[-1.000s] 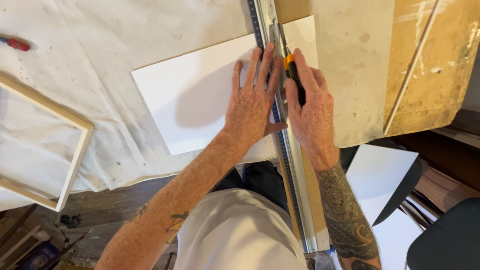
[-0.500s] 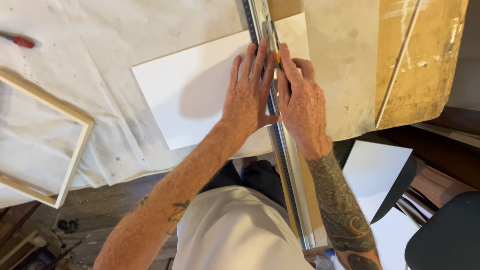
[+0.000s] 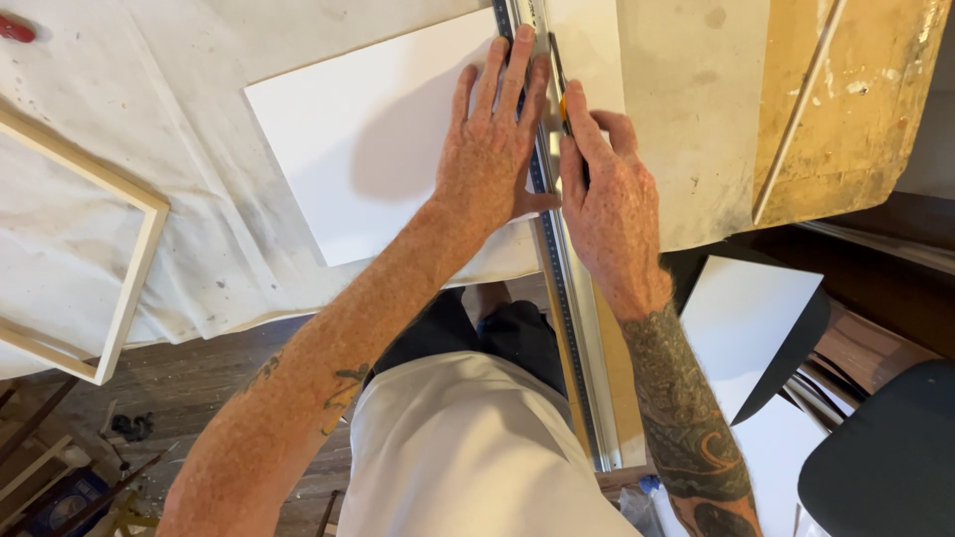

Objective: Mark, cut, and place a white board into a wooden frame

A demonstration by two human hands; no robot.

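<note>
My left hand (image 3: 492,149) lies flat, fingers spread, on a white board (image 3: 368,139) and presses against a long metal straightedge (image 3: 557,259) that runs from the top of the view down past the table edge. My right hand (image 3: 607,194) is closed around a utility knife (image 3: 560,85) with a yellow and black body, its tip set against the right side of the straightedge. The board rests on a cloth-covered table (image 3: 199,119).
A pale wooden frame (image 3: 129,268) lies on the cloth at the left. A red-handled tool (image 3: 15,28) sits at the top left. A stained plywood sheet (image 3: 856,99) is at the right, white board offcuts (image 3: 746,318) and a dark chair (image 3: 885,457) below it.
My right hand with the knife has slid farther up along the straightedge, away from me. My left hand stays pressed on the board.
</note>
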